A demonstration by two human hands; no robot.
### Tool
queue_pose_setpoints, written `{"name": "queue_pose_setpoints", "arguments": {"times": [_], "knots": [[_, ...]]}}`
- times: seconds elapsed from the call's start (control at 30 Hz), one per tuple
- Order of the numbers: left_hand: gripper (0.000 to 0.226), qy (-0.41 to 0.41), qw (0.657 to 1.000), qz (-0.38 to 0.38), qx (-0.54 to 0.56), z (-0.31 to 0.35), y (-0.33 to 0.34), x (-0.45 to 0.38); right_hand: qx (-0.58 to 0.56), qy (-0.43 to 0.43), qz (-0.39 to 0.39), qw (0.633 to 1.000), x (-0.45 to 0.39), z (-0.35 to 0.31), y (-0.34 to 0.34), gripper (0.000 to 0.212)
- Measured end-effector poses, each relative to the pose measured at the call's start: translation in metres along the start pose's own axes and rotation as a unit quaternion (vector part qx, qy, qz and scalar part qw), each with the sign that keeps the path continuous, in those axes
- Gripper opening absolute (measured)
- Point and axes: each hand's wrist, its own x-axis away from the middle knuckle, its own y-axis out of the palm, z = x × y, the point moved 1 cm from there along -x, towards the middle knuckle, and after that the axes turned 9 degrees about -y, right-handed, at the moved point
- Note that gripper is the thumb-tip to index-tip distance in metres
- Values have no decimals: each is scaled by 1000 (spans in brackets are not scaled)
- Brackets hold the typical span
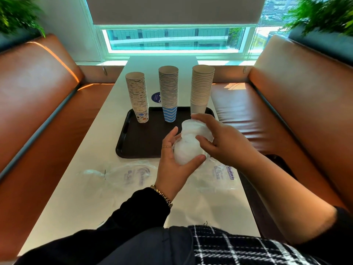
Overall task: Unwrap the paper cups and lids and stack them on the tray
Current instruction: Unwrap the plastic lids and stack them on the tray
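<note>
Head view: my left grip [172, 165] and right grip [223, 142] hold the lids [188, 148]; next, onto the tray [141, 144] ahead.

Both hands, left hand [172, 165] and right hand [227, 142], hold lids [188, 148] above tray [133, 148].

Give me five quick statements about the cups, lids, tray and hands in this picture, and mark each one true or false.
1. Three cup stacks stand on the tray. True.
2. The middle cup stack has a plain red bottom cup. False: it has blue and white wavy stripes.
3. Both hands hold the stack of lids. True: the left hand grips its near end, the right hand its far end.
4. The lids already lie on the tray. False: they are held above it.
5. Empty plastic wrappers lie on the table in front of the tray. True.
</note>
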Motion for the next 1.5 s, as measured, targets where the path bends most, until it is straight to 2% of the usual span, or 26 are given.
{"name": "queue_pose_setpoints", "arguments": {"times": [0.13, 0.3, 0.37, 0.47, 0.53, 0.6, 0.67, 0.73, 0.8, 0.97, 1.17, 1.33, 1.43, 1.5], "knots": [[92, -7, 1000, -6, -2, -3, -1, -6, -15, 21, 37, 999, -3, 12, 5, 47], [98, -23, 1000, -13, 0, -10, -2, -14, -99, 55, 64, 992, -18, 32, 10, 44], [99, -28, 1000, -10, 7, -13, -1, -18, -152, 98, 89, 979, -28, 47, 14, 46], [94, -41, 999, -2, 18, -19, -3, -23, -224, 201, 139, 943, -48, 81, 16, 42], [92, -48, 999, 0, 17, -23, -5, -26, -279, 272, 150, 909, -59, 106, 18, 27], [92, -52, 999, 3, 15, -26, -6, -29, -334, 312, 146, 878, -66, 124, 22, 17], [92, -56, 998, 6, 16, -28, -7, -31, -381, 337, 146, 849, -70, 136, 27, 19], [91, -63, 998, 6, 18, -30, -7, -34, -402, 345, 142, 836, -73, 142, 31, 15], [92, -68, 997, 4, 22, -32, -7, -35, -403, 346, 126, 838, -76, 146, 34, 5], [91, -75, 997, 5, 22, -36, -6, -38, -382, 351, 108, 848, -78, 153, 43, 15], [93, -83, 996, 2, 17, -36, -5, -39, -375, 331, 91, 861, -79, 155, 49, 7], [90, -86, 996, 7, 16, -38, -7, -39, -286, 312, 77, 903, -78, 151, 52, 15], [91, -84, 996, 8, 18, -39, -8, -38, -219, 281, 82, 931, -78, 148, 50, 27], [90, -85, 996, 8, 21, -38, -8, -37, -184, 256, 56, 947, -77, 142, 47, 35]]}}
